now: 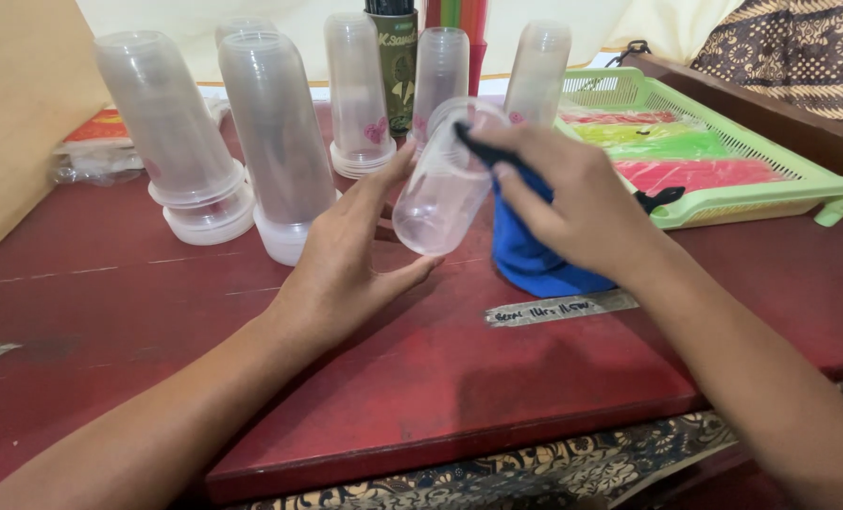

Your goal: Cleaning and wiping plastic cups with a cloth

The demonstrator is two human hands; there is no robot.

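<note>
Presently the left hand (346, 255) cradles a clear bottle (440, 184) loosely; the right hand (572, 203) grips a blue cloth (535, 255). Wiping pressure could knock it free into the upright bottles (275, 132) alongside.

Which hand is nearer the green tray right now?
Right. The right hand, holding a blue cloth at the clear bottle, sits just beside the green tray. The left hand cups the bottle from the far side.

bright, even daylight from the pale backdrop behind; soft shadows under the forearms on the red counter (157, 283). faint glare on the clear plastic bottles (275, 132). slight wide-angle stretching at the edges.
</note>
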